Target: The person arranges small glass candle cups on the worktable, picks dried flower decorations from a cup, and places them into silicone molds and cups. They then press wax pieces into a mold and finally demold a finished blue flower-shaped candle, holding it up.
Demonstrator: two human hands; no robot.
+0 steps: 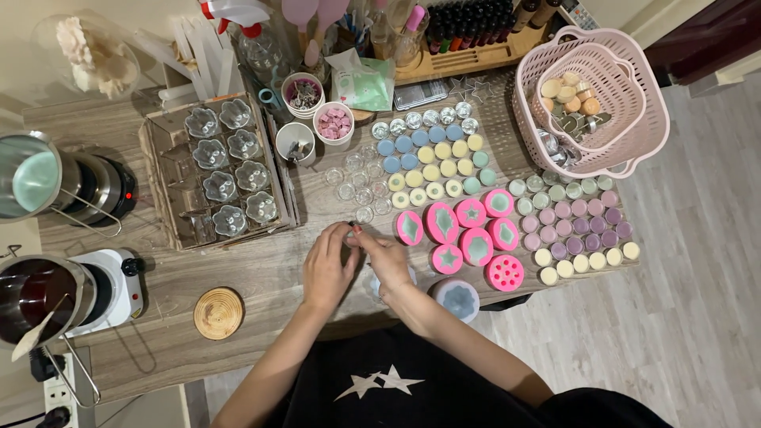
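— Hands?

— Left hand (329, 265) and right hand (386, 257) meeting over the brown wooden table (261, 273), fingertips pressed together on a small clear round cup (351, 232). Left curled, thumb and fingers pinching the cup's near side; right pinching from the other side. Cup mostly hidden between the fingertips, hard to tell more.

— Where exactly?

— Near the table's front edge, just below a cluster of empty clear round cups (358, 184) and just left of the pink silicone moulds (468, 230) filled with pale green wax shapes.

— Around that?

— Rows of small round wax discs in blue, yellow and green (432, 162) behind the moulds. More discs in purple, pink and cream (575, 226) to the right. Pink plastic basket (634, 87) at the far right corner, holding round pieces and metal cutters. Cardboard box of clear flower-shaped glass holders (226, 170) to the left. Further left, two steel pouring pitchers (36, 178) on small hot plates. Round wooden coaster (218, 313) near the front edge, well apart from the hands.
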